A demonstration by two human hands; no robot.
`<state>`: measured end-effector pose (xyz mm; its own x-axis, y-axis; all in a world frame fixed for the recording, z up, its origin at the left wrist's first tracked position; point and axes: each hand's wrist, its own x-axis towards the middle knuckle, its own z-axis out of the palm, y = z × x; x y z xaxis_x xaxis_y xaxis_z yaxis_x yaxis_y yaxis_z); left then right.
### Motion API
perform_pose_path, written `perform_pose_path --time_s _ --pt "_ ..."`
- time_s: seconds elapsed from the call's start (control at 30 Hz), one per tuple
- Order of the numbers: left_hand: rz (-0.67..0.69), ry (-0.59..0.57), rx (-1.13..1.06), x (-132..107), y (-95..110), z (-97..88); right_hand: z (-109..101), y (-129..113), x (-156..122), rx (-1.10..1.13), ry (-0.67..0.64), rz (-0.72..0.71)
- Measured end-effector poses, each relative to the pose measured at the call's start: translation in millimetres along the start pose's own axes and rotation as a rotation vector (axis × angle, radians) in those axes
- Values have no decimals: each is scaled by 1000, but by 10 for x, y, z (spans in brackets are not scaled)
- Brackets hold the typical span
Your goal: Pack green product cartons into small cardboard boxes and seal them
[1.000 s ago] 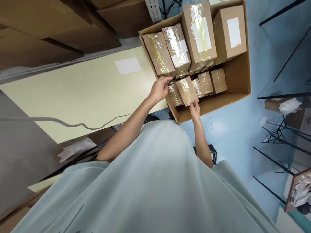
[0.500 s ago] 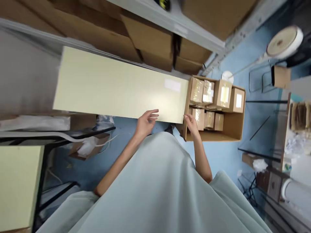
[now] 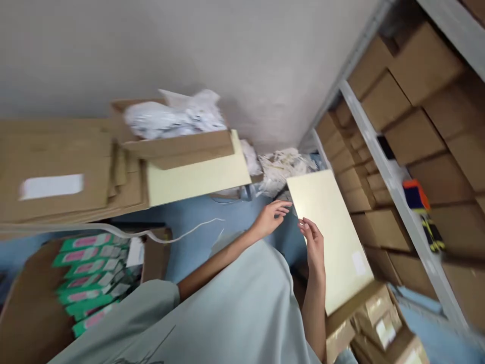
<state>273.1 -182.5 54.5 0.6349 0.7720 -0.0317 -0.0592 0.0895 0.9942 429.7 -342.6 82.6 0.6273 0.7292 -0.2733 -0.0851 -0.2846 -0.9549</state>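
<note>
My left hand reaches toward the near edge of a pale yellow board, fingers stretched out and nothing in them. Over the same edge is my right hand, its fingers loosely bent and apart, with no object visible in it. Whether either hand touches the board, I cannot tell. A white label is on the board toward its lower right end. Beyond that end, at the bottom right, stands a carton holding several small taped boxes.
Shelves of brown cartons rise on the right. On the left, an open carton of white plastic packets rests on another pale board, beside flattened cardboard. Below are green-and-pink packs in a box and a white cable.
My view has swung left, bringing the white packets and green packs into sight. My right hand has left the edge of the carton of small boxes and is now closer to my left hand.
</note>
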Motion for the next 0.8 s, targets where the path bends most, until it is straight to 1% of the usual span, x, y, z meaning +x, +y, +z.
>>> perform_pose_path --time_s 0.1,0.17,0.23,0.3,0.4,0.53,0.6,0.67,0.8 --pt "28 225 -27 -100 133 -826 819 -246 344 -42 -219 -25" --pt "35 372 -35 -247 187 -1276 1331 -418 489 -74 -366 -42" --pt "37 527 -47 -427 204 -1633 1798 -573 587 -118 -518 -62" --pt "36 682 -67 -626 194 -1912 2231 -689 658 -165 -663 -84" --pt "24 893 -94 -959 164 -2228 2846 -781 735 -230 -874 -87" --pt "-19 1161 -98 -1446 141 -2526 3635 -846 750 -316 -1157 -65" --pt "-56 1290 -108 -1661 140 -2640 4010 -892 711 -343 -1283 -59" --pt "-95 1403 -134 -1825 142 -2735 4364 -946 651 -365 -1394 -51" --pt "-109 1586 -220 -2002 142 -2846 4983 -1001 495 -417 -1601 -41"
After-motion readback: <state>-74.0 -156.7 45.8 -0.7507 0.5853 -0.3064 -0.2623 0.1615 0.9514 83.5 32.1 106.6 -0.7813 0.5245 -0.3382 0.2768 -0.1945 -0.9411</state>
